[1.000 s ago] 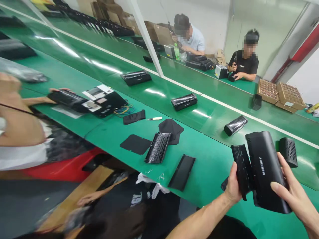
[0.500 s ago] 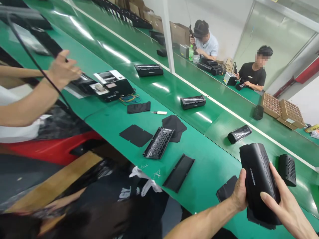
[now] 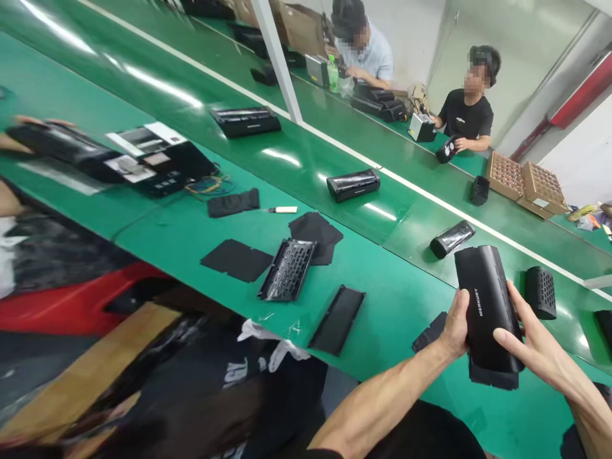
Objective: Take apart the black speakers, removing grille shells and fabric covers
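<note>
My left hand (image 3: pixel 454 325) and my right hand (image 3: pixel 538 341) hold a black speaker body (image 3: pixel 485 303) printed "MERKURY" between them, above the green conveyor table (image 3: pixel 382 344). My left hand wraps its near side, and my right fingers press the far side. A black perforated panel (image 3: pixel 492 376) sticks out below the body, its upper part hidden behind it. Just left of my left hand lies a black flat piece (image 3: pixel 429 331). To the right of my right hand, a black perforated grille cover (image 3: pixel 540 292) rests on the table.
Black felt sheets (image 3: pixel 236 260), a grille panel (image 3: pixel 287 269), a black tray-like cover (image 3: pixel 337 320) and a utility knife (image 3: pixel 282 209) lie on the table. Plastic-wrapped speakers (image 3: pixel 452 239) stand beyond. A co-worker's hand (image 3: pixel 19 124) is at far left; two seated people work across the table.
The perforated panel, held apart from the body one second ago, now sits against its underside. The speaker has turned more upright, and the co-worker's hand has moved left, nearly out of view.
</note>
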{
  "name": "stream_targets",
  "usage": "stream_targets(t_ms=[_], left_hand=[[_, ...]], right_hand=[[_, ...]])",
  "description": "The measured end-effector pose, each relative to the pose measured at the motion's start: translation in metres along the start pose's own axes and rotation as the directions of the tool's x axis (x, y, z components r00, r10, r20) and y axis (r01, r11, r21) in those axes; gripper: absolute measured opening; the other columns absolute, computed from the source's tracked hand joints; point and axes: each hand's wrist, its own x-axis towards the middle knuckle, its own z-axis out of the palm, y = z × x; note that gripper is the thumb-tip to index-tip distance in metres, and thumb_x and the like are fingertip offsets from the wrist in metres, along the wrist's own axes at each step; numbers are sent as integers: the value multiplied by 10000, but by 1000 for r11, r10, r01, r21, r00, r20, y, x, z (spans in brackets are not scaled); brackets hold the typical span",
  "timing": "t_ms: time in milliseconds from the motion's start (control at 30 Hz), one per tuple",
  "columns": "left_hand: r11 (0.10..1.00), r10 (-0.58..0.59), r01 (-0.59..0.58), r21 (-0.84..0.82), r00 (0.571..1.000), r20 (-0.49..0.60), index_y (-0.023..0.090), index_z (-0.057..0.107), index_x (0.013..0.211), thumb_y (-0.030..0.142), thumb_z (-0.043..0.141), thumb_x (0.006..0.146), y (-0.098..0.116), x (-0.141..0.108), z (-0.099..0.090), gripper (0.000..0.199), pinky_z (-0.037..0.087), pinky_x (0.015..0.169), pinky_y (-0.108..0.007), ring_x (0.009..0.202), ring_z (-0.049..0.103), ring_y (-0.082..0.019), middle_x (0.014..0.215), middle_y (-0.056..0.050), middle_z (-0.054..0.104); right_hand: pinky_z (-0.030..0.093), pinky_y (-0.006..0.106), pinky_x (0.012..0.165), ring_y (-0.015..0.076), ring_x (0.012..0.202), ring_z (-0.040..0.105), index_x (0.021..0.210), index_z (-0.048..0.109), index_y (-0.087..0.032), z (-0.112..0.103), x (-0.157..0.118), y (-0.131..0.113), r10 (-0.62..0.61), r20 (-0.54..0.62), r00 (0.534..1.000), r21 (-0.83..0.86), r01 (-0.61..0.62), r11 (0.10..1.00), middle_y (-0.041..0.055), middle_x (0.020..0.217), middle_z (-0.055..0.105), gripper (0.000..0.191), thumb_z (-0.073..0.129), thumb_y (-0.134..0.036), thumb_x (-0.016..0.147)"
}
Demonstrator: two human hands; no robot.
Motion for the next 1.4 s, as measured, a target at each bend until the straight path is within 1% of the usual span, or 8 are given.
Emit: stream_targets(t_ms=[133,333,433,567,667,800,933,1400], left_hand=[[874,236,-276,399,961,147,205,430,1578,681,800,815,10,3,-20,972,490,1147,-520,1373,603,-376,1507,-190,613],[-172,297,-701,692,633,715,209,588,1457,681,853,686,21,14,-48,941,480,1095,-569,1246,648,-393,1336,-184,690],[-381,191,-730,568,539,821,255,627,1440,651,816,771,29,16,-47,799,450,1087,-550,1249,641,-392,1346,-172,706],[-137,132,-653,745,733,667,308,661,1422,775,834,697,56,8,-49,880,315,1230,-583,1320,595,-401,1405,-144,687],[413,97,-204,888,979,180,241,616,1468,871,671,782,74,-2,-59,932,340,1236,-572,1415,535,-408,1453,-175,645],[807,-242,209,552,970,-14,222,537,1511,720,719,825,78,-15,-69,867,496,1104,-505,1265,658,-376,1364,-154,699],[759,-100,73,647,995,5,221,519,1495,601,822,762,75,-25,-71,880,497,1092,-464,1263,634,-372,1395,-133,660],[561,-175,206,802,976,-128,230,496,1453,622,819,731,64,-32,-81,883,487,999,-406,1119,622,-308,1251,-87,658]], right_hand=[[613,525,990,420,1397,591,1712,259,-322,-30,-6,4,64,-131,989,129,-47,991,187,1692,418,973,602,-764,916],[534,570,1083,418,1390,576,1676,332,-322,-48,-3,-14,-31,-154,988,74,42,996,183,1617,486,976,697,-704,855],[479,552,1146,375,1339,592,1481,535,-264,-24,-1,-7,-69,-232,970,-47,60,997,156,1476,533,775,753,-591,813],[491,522,1121,352,1317,580,1300,569,-280,2,-18,25,-152,-327,933,34,172,985,126,1409,520,571,751,-574,846],[526,487,1059,374,1375,537,1323,551,-309,10,-36,47,-211,-354,911,84,256,963,135,1537,446,589,791,-573,854],[511,489,1078,403,1463,469,1484,473,-339,24,-49,62,-230,-332,915,183,302,936,146,1638,371,766,795,-633,854],[447,537,1151,409,1510,429,1685,224,-337,41,-51,78,-28,-228,973,384,116,916,161,1702,335,1051,693,-782,856],[517,448,1039,351,1251,606,1271,604,-302,78,-43,124,327,-66,943,793,-149,591,96,1352,636,787,929,-634,636]])
